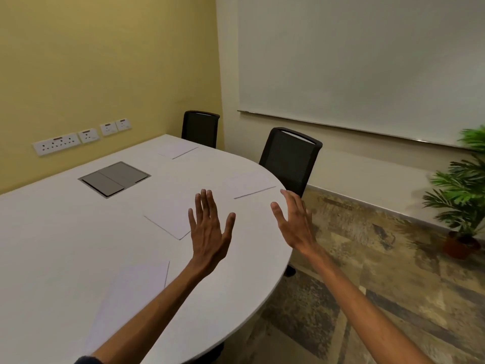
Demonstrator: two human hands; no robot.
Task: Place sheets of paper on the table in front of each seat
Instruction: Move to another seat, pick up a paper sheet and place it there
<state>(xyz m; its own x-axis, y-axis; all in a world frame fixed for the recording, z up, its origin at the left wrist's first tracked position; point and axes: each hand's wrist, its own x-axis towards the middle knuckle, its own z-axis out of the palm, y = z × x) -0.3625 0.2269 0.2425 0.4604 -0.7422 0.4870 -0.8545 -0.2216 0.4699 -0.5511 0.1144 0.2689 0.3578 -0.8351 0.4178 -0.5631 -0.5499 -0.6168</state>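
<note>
Four white sheets lie flat on the white round-ended table (52, 232): first sheet (177, 150) before the far black chair (200, 128), second sheet (249, 185) before the nearer black chair (290, 156), third sheet (168, 218) and fourth sheet (131, 285) toward the near side.

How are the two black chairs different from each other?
The far chair stands in the corner by the yellow wall; the near chair stands below the whiteboard. The far chair shows only its backrest above the table; the near chair shows further down, past the table's edge. Both are black with mesh backs. Each has paper before it: the far sheet and the near sheet.
</note>
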